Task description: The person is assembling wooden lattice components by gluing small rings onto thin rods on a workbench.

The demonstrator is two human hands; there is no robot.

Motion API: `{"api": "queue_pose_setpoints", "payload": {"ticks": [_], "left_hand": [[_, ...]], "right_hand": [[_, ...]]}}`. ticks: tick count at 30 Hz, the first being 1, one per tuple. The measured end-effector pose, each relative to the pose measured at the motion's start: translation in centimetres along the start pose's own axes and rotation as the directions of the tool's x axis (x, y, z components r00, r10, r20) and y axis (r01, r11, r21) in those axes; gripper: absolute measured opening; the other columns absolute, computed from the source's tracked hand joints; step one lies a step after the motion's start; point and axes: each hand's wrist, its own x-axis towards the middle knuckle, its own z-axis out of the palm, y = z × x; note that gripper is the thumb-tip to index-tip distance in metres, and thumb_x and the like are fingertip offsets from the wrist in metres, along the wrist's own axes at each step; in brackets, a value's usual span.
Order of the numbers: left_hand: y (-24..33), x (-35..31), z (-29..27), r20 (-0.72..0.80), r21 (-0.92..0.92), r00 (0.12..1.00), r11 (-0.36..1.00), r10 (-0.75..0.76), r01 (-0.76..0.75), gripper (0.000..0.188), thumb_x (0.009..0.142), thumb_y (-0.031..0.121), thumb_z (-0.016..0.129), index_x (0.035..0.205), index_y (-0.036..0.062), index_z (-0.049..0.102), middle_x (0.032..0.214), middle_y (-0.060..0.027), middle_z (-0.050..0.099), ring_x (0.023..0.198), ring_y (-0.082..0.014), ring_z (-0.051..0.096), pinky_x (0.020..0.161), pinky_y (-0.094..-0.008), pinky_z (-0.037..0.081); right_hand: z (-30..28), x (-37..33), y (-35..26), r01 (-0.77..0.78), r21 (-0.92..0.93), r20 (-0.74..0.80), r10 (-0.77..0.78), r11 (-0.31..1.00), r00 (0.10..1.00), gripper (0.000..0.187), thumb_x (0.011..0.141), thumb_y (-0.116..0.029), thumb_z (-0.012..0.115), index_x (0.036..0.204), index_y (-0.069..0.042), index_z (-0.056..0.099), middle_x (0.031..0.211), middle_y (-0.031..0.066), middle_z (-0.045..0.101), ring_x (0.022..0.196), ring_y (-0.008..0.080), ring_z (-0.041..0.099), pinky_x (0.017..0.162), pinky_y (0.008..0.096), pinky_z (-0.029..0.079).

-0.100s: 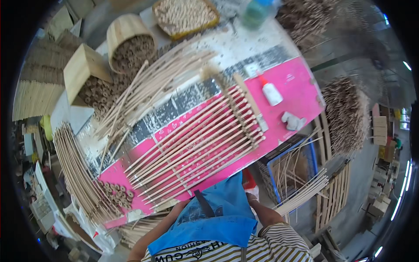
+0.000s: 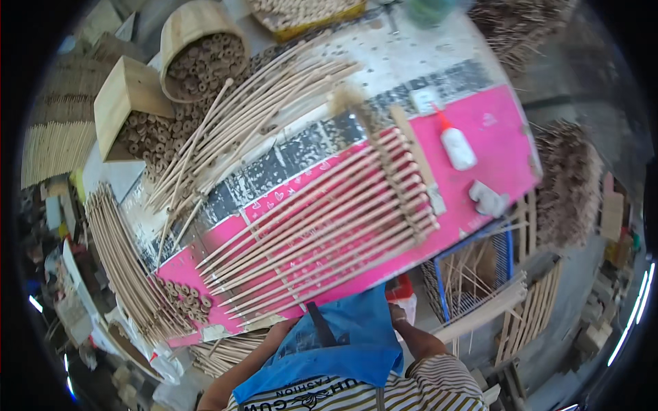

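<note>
Both my forearms reach toward the table edge on either side of a blue apron (image 2: 356, 342). The fingers of my left hand (image 2: 284, 329) are hidden behind the apron. My right hand (image 2: 398, 315) is low by the apron's right side, near a red and white item (image 2: 403, 291), and its fingers do not show clearly. In front of me, a row of thin wooden sticks (image 2: 308, 236) lies side by side on a pink board (image 2: 500, 157). A brown, twine-like strip (image 2: 394, 181) crosses their right ends. Neither hand touches the sticks.
A white bottle with a red nozzle (image 2: 458, 148) and a crumpled white piece (image 2: 488, 198) lie right. Farther left are loose sticks (image 2: 226, 144) and a wooden bucket (image 2: 179, 34) of brown rings. A blue-rimmed crate (image 2: 446, 288) stands beyond the table edge, right.
The view has shifted, so the table's right side and the bottle appear farther right. My arms stay beside the apron; the sticks lie as before.
</note>
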Motion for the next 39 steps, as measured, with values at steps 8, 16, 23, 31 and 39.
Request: {"api": "queue_pose_setpoints", "payload": {"ticks": [8, 16, 23, 31, 39], "left_hand": [[1.6, 2.6, 0.5, -0.069, 0.270, 0.955, 0.917, -0.287, 0.295, 0.029, 0.104, 0.040, 0.055, 0.108, 0.0164, 0.072, 0.096, -0.0202, 0.074, 0.087, -0.0443, 0.072, 0.072, -0.0581, 0.056], [6.5, 4.7, 0.2, -0.048, 0.348, 0.897, 0.835, -0.439, 0.427, 0.021, 0.098, 0.030, 0.062, 0.112, 0.0178, 0.072, 0.098, -0.0182, 0.074, 0.089, -0.0414, 0.074, 0.069, -0.0536, 0.058], [5.5, 4.6, -1.1, 0.013, 0.220, 0.985, 0.962, -0.170, 0.163, 0.027, 0.092, 0.027, 0.068, 0.112, 0.0089, 0.071, 0.108, -0.0212, 0.073, 0.098, -0.0430, 0.071, 0.075, -0.0537, 0.058], [3.4, 3.7, -0.4, -0.117, 0.295, 0.988, 0.953, 0.103, -0.064, 0.015, 0.091, 0.016, 0.070, 0.104, 0.0096, 0.075, 0.109, -0.0151, 0.074, 0.099, -0.0352, 0.073, 0.074, -0.0443, 0.062], [-1.1, 4.3, 1.8, -0.181, 0.478, 0.917, 0.847, 0.356, -0.234, 0.011, 0.091, 0.023, 0.065, 0.087, 0.0135, 0.070, 0.079, -0.0096, 0.071, 0.078, -0.0319, 0.073, 0.064, -0.0484, 0.058]], "right_hand": [[1.2, 4.4, 0.2, 0.313, -0.127, 0.140, -0.295, 0.941, 0.945, 0.036, 0.099, -0.027, 0.058, 0.132, -0.012, 0.065, 0.139, 0.0114, 0.066, 0.124, 0.0314, 0.064, 0.104, 0.0502, 0.052], [-6.0, 7.1, -4.7, 0.352, 0.024, 0.190, -0.350, 0.936, 0.917, 0.034, 0.099, -0.027, 0.060, 0.128, -0.011, 0.067, 0.134, 0.0107, 0.068, 0.121, 0.0305, 0.065, 0.103, 0.0494, 0.053], [-9.5, 9.1, -6.3, 0.353, 0.056, 0.185, -0.357, 0.934, 0.916, 0.033, 0.099, -0.028, 0.062, 0.126, -0.010, 0.068, 0.131, 0.0101, 0.069, 0.118, 0.0297, 0.066, 0.102, 0.0486, 0.053], [-13.0, 12.7, -7.3, 0.354, 0.137, 0.074, -0.366, 0.925, 0.928, 0.031, 0.099, -0.028, 0.063, 0.123, -0.008, 0.069, 0.127, 0.0094, 0.071, 0.115, 0.0288, 0.067, 0.100, 0.0477, 0.053], [-18.0, 14.8, -11.2, 0.461, 0.198, -0.125, -0.445, 0.865, 0.887, 0.030, 0.099, -0.028, 0.065, 0.120, -0.007, 0.071, 0.122, 0.0086, 0.073, 0.112, 0.0279, 0.068, 0.099, 0.0469, 0.053]]}}
